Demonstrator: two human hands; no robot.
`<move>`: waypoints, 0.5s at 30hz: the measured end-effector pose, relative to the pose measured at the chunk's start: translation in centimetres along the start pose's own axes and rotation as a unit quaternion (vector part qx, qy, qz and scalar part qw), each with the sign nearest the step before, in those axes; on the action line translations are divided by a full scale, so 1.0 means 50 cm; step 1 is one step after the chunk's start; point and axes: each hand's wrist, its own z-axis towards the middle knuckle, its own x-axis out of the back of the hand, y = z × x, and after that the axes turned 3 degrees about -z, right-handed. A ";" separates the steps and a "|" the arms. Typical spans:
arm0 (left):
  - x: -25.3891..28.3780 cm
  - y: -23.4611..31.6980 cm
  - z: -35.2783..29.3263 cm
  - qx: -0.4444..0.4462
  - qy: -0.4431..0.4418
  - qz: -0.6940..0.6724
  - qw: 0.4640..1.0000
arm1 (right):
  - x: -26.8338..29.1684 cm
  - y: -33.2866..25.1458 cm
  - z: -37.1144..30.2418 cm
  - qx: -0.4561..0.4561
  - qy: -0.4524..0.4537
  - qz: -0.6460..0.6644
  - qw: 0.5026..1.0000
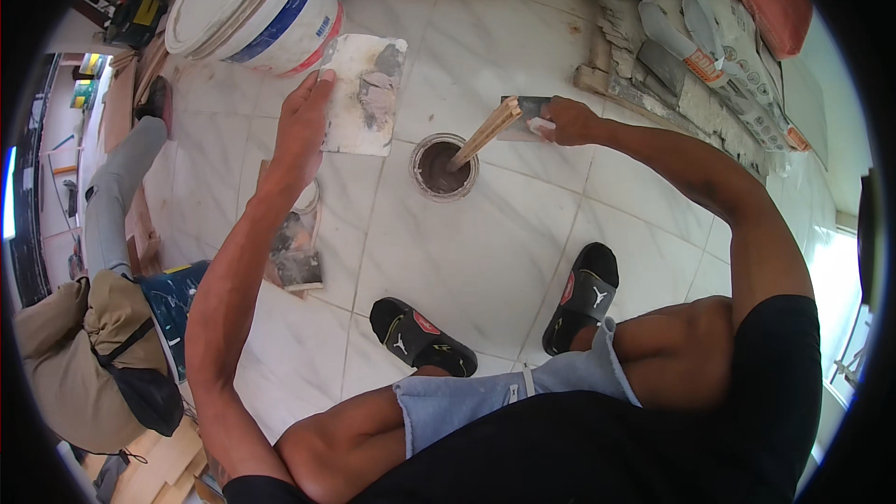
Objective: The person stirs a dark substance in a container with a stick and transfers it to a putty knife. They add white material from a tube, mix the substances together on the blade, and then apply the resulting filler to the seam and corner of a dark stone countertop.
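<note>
My left hand point(304, 126) is closed on the near-left edge of a flat white rectangular plate point(350, 133), held over the tiled floor. Grey-brown paste point(378, 98) is smeared on the plate's right half. In my right hand point(569, 121) is a flat metal scraper point(534, 108), its blade pointing left. Between the hands, a round open can point(417, 184) stands on the floor with brown paste point(434, 166) inside. A wooden stick point(483, 137) leans out of it toward the scraper; whether they touch I cannot tell.
A lidded white bucket point(308, 14) stands at the far left. Several bags point(728, 84) lie on a worn slab at the far right. A small stained board point(297, 261) is left of my sandalled feet point(406, 336). Beyond my left arm are a grey-clothed leg point(117, 191) and beige cloth point(65, 345).
</note>
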 end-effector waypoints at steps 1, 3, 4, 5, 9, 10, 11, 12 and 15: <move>0.003 0.003 -0.001 -0.004 -0.011 0.004 1.000 | 0.026 -0.003 -0.001 0.005 0.003 -0.004 1.000; 0.018 0.001 -0.001 -0.011 -0.015 0.004 1.000 | 0.084 -0.004 -0.009 0.058 0.072 0.081 0.992; 0.025 0.002 -0.001 -0.010 -0.033 0.008 0.999 | 0.124 -0.012 -0.014 0.050 0.100 0.119 0.987; 0.028 0.002 0.001 -0.008 -0.054 0.010 0.998 | 0.159 -0.019 -0.023 0.055 0.101 0.113 0.987; 0.015 0.021 -0.006 -0.023 -0.018 0.015 0.999 | 0.292 -0.065 -0.069 0.082 0.195 0.262 0.942; 0.012 0.025 -0.005 -0.035 -0.025 0.006 0.999 | 0.311 -0.081 -0.080 0.082 0.218 0.282 0.931; 0.007 0.028 -0.004 -0.046 -0.031 -0.002 0.998 | 0.322 -0.092 -0.087 0.084 0.221 0.277 0.931; 0.001 0.030 0.000 -0.051 -0.031 -0.005 0.998 | 0.330 -0.102 -0.094 0.098 0.239 0.285 0.923; 0.001 0.040 -0.002 -0.078 -0.040 -0.024 0.996 | 0.357 -0.168 -0.124 0.149 0.267 0.229 0.924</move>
